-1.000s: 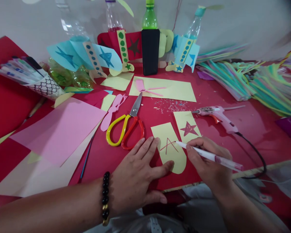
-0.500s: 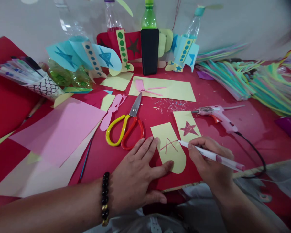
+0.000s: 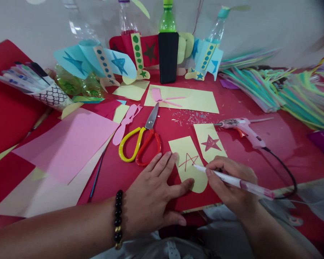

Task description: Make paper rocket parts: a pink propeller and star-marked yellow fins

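Left hand's (image 3: 152,194) flat, partly on the pale-yellow round-ended paper tab (image 3: 188,173), probably steadying it under the white plastic pen (image 3: 232,180) right hand's (image 3: 236,197) gripping.

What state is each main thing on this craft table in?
Marker: uncapped
Rounded yellow card: star outline unfilled
Neighbouring yellow card: star coloured in
Left hand: flat, partly on rounded yellow card
Right hand: gripping marker
Scissors: closed
Glue gun: lying on its side
Green bottle: upright, capped
Pen cup: filled, tilted
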Tool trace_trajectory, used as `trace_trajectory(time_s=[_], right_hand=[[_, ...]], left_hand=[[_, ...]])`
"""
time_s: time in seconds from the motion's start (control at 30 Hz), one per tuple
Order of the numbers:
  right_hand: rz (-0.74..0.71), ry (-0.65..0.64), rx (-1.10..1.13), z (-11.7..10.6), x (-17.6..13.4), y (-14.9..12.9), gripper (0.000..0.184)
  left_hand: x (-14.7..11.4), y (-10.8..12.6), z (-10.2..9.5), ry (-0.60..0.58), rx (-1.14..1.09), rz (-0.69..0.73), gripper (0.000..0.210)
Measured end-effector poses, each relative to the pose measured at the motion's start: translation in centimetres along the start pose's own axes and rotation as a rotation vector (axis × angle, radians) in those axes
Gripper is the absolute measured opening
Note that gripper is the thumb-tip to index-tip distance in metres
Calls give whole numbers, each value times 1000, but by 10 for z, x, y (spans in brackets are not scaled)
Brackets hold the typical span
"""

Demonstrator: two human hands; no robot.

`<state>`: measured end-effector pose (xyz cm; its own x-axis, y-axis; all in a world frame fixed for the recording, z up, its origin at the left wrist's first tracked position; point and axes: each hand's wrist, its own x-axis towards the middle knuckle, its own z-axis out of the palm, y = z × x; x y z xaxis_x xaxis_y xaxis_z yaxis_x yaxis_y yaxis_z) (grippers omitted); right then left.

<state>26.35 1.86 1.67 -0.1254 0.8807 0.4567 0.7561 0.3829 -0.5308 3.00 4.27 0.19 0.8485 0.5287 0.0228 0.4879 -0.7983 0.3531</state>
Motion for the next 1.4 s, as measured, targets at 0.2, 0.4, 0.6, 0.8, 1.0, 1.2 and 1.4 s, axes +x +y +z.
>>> trace_trajectory(time_s=[0.2,0.4,0.6,0.8,1.0,1.2,1.4], right_hand=[[-41,-40,125,0,-3,0,7],[-47,-128,207,0,-6,2,7],[-72,-194,245,0,-6,2,9],[-58,-139,206,1,-5,2,11],[-64,-183,244,3,-2,2,11],[-81,-227,304,2,-6,4,13],[-97,-227,306,1,-7,4,14]], left_hand=[[0,-1,1,20,3,8,76],[1,0,1,26,10,13,74],[1,0,0,19,20,9,74],[1,1,0,14,14,10,75],[1,1,0,17,-4,6,74],[0,1,-1,14,-9,6,74],[1,1,-1,9,-5,3,74]])
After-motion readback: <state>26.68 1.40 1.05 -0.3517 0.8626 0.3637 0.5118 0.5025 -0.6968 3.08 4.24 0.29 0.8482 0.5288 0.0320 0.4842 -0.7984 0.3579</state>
